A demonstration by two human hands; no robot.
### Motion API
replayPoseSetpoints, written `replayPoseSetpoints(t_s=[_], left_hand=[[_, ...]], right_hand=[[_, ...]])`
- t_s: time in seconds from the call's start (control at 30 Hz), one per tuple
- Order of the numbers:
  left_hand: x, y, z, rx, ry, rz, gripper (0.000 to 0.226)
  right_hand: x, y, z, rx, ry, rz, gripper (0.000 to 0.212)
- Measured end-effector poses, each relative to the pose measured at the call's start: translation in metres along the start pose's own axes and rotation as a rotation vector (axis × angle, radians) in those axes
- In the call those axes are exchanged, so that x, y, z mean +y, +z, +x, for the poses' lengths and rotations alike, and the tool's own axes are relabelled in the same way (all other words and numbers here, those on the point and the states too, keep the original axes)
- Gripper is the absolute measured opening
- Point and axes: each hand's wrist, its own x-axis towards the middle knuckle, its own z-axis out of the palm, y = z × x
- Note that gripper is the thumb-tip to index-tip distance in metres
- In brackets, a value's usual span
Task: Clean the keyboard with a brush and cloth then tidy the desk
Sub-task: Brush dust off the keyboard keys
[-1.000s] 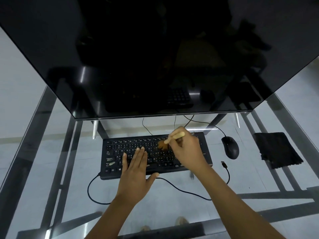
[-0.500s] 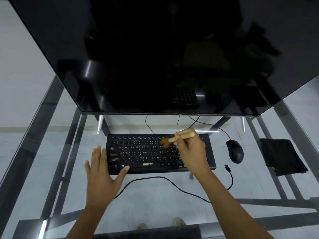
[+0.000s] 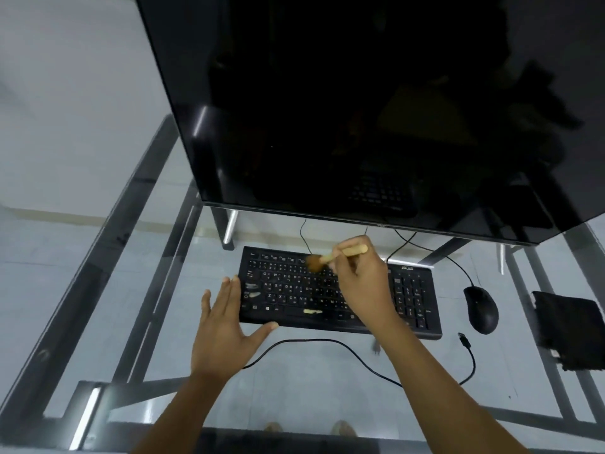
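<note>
Right hand (image 3: 361,283) pinches pale wooden-handled brush (image 3: 330,257) — brown bristles touching upper key rows of black rectangular keyboard (image 3: 337,290). Left hand (image 3: 222,332) spread flat, fingers straight, at keyboard's left end, thumb along its front edge. Keyboard lies mid glass desk (image 3: 98,306), below large dark monitor (image 3: 360,109). Black mouse (image 3: 481,309) just right of keyboard; black folded cloth (image 3: 569,329) near desk's right edge — apart from mouse.

an office desk: glass table (image 3: 98,290), monitor (image 3: 360,109), keyboard (image 3: 294,290), mouse (image 3: 481,309).
</note>
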Motion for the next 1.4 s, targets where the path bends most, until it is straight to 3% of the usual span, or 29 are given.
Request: replayPoseSetpoints(t_s=[0.07, 0.2, 0.33, 0.43, 0.57, 0.67, 0.77, 0.9, 1.03, 1.13, 1.23, 1.33, 1.4], left_hand=[[0.001, 0.000, 0.000, 0.010, -0.001, -0.005, 0.104], [0.003, -0.004, 0.000, 0.014, -0.028, -0.026, 0.103], [0.011, -0.014, -0.002, 0.097, -0.046, -0.072, 0.100], [0.014, -0.017, -0.004, 0.129, -0.063, -0.099, 0.101], [0.007, -0.011, -0.001, 0.084, -0.044, -0.065, 0.103], [0.006, -0.010, -0.001, 0.080, -0.035, -0.059, 0.102], [0.005, -0.010, 0.001, 0.083, -0.029, -0.038, 0.100], [0.002, -0.007, 0.002, 0.064, -0.028, -0.017, 0.102], [0.001, -0.006, 0.000, 0.052, -0.027, 0.005, 0.102], [0.001, -0.007, -0.001, 0.047, -0.022, 0.008, 0.102], [0.002, -0.007, -0.001, 0.041, -0.033, -0.001, 0.102], [0.001, -0.005, -0.001, 0.030, -0.030, 0.012, 0.104], [0.000, -0.004, 0.000, 0.030, -0.035, 0.002, 0.104]], right_hand=[[-0.004, 0.007, -0.002, -0.135, 0.001, -0.055, 0.007], [-0.007, 0.013, 0.001, -0.051, -0.049, -0.091, 0.007], [-0.016, 0.022, 0.001, -0.165, -0.030, -0.152, 0.005], [-0.026, 0.023, 0.006, -0.028, -0.027, -0.066, 0.008], [-0.033, 0.031, 0.012, -0.213, -0.027, -0.108, 0.006], [-0.037, 0.037, 0.019, -0.099, -0.057, -0.136, 0.005], [-0.044, 0.047, 0.026, -0.224, -0.047, -0.163, 0.007], [-0.058, 0.056, 0.039, -0.142, -0.119, -0.185, 0.006], [-0.067, 0.069, 0.043, -0.282, -0.143, -0.266, 0.011], [-0.068, 0.072, 0.047, -0.170, -0.115, -0.192, 0.006], [-0.064, 0.074, 0.044, -0.293, -0.079, -0.202, 0.006], [-0.063, 0.075, 0.039, -0.142, -0.075, -0.167, 0.008], [-0.063, 0.074, 0.038, -0.166, -0.057, -0.099, 0.005]])
